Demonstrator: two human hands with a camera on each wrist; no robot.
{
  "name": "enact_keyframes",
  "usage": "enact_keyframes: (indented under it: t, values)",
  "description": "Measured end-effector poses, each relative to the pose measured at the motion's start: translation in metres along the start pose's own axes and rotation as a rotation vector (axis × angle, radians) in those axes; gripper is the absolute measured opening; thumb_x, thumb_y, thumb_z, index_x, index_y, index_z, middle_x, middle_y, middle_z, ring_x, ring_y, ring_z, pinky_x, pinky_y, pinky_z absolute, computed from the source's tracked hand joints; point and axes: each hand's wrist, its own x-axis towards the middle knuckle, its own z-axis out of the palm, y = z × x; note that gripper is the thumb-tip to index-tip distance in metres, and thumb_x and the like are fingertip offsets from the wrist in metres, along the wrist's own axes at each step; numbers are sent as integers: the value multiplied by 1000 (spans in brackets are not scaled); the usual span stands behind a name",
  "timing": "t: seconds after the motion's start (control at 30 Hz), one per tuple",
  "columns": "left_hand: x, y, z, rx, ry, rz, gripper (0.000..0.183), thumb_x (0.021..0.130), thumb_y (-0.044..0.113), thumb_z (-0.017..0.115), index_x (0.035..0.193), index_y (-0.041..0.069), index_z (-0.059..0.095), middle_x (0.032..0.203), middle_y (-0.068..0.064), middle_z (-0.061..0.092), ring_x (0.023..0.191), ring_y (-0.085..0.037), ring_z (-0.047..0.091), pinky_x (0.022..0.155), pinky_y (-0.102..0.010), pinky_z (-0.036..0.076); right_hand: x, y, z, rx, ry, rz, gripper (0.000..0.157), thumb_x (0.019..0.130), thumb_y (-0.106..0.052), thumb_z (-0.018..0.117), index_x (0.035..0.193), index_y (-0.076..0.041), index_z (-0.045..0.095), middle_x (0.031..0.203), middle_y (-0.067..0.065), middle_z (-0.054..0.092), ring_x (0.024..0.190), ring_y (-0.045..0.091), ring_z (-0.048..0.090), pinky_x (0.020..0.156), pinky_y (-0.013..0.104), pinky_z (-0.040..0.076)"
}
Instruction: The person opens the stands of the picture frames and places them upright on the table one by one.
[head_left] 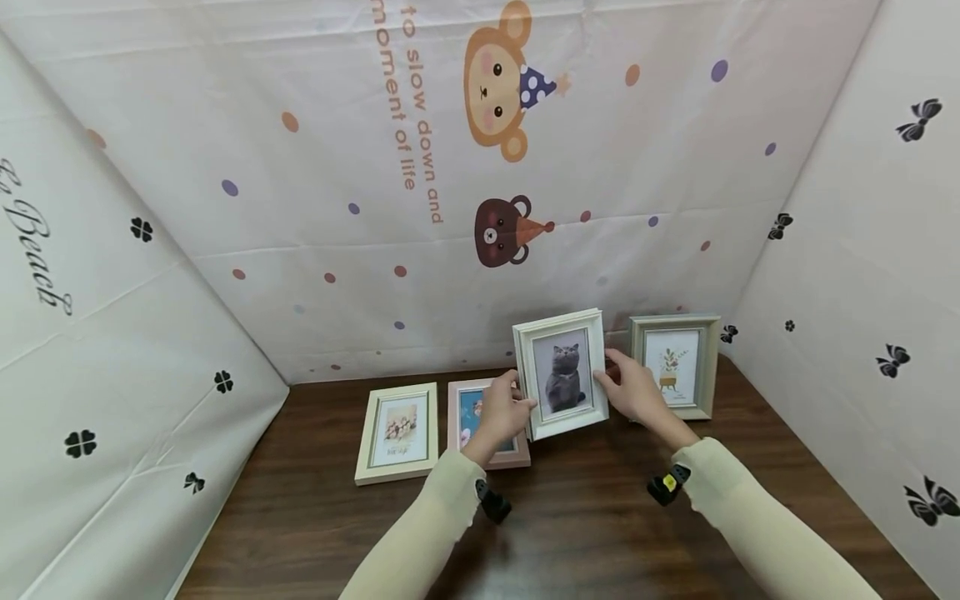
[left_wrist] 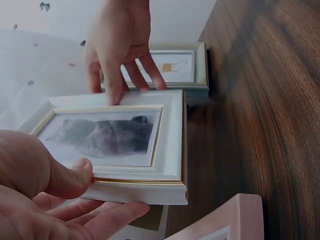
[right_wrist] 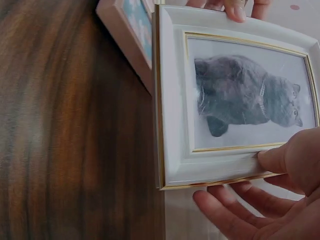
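Both hands hold a white picture frame with a thin gold inner line and a photo of a grey cat. In the head view it stands slightly tilted, between a pink frame and a grey-beige one. My left hand grips its left side, thumb on the front and fingers behind, as the left wrist view shows. At the opposite side, my right hand pinches the edge with the thumb on the front and fingers under the back. The left hand partly covers the pink picture frame.
A cream picture frame with a flower print leans at the left of the dark wooden table. The grey-beige picture frame stands behind my right hand. Printed white cloth walls enclose the back and sides.
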Motion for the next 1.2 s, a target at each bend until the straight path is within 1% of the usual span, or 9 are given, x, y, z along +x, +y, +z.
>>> enact_keyframes:
  t: [0.13, 0.27, 0.4, 0.57, 0.67, 0.8, 0.9, 1.1, 1.2]
  values:
    - [3, -5, 0, 23, -20, -4, 58, 93, 4, 75, 145, -5, 51, 112, -20, 70, 106, -33, 69, 77, -40, 58, -1, 3, 3, -7, 34, -25, 44, 104, -16, 60, 141, 7, 52, 102, 23, 72, 85, 35, 69, 71, 48, 56]
    - [4, -6, 2, 2, -27, -17, 57, 94, 5, 74, 146, -4, 51, 113, -20, 69, 106, -33, 68, 76, -39, 58, -2, 5, 4, -14, 58, -30, 41, 104, -14, 61, 138, 8, 54, 100, 23, 72, 84, 34, 69, 71, 49, 55]
    - [8, -10, 7, -9, 1, -25, 49, 94, 4, 74, 139, -3, 57, 100, -13, 71, 84, -20, 67, 64, -31, 52, -4, 6, 5, -26, 74, -6, 39, 103, -14, 62, 135, 8, 57, 97, 21, 72, 81, 32, 68, 71, 49, 54]
    - [16, -15, 16, -18, 10, -12, 36, 95, 2, 71, 129, -1, 63, 68, -4, 54, 54, -13, 37, 53, -29, 33, -5, 9, 9, -64, 98, 43, 38, 102, -12, 63, 133, 9, 56, 93, 19, 70, 78, 32, 66, 70, 49, 53]
    - [21, -18, 21, -17, 6, -16, 38, 96, 1, 69, 133, -1, 62, 73, -5, 54, 59, -13, 39, 56, -30, 35, -4, 13, 13, -85, 113, 75, 40, 102, -13, 62, 134, 9, 54, 93, 20, 69, 79, 33, 66, 71, 50, 53]
    - [27, -21, 27, -1, 10, -20, 42, 95, 1, 70, 136, -1, 60, 95, -11, 67, 79, -18, 59, 66, -33, 48, -4, 18, 17, -88, 135, 91, 39, 101, -12, 62, 133, 9, 54, 90, 19, 68, 74, 33, 64, 68, 50, 52]
    - [31, -23, 32, 2, 9, -35, 43, 95, 1, 69, 137, 1, 61, 102, -14, 69, 89, -23, 65, 71, -36, 53, -4, 21, 20, -84, 141, 90, 38, 101, -10, 62, 132, 11, 54, 86, 18, 66, 66, 28, 60, 61, 45, 50]
    - [34, -29, 39, 6, 5, -49, 47, 95, 1, 69, 140, 0, 58, 109, -16, 67, 99, -26, 64, 79, -42, 56, -5, 26, 24, -96, 141, 112, 37, 102, -10, 61, 132, 10, 55, 91, 20, 67, 68, 30, 61, 60, 45, 50]
    - [36, -30, 40, 2, -1, -40, 46, 95, 1, 68, 140, -1, 58, 105, -15, 65, 91, -24, 61, 75, -39, 53, -5, 28, 24, -104, 144, 119, 37, 102, -12, 60, 132, 10, 55, 93, 20, 67, 72, 33, 62, 63, 48, 50]
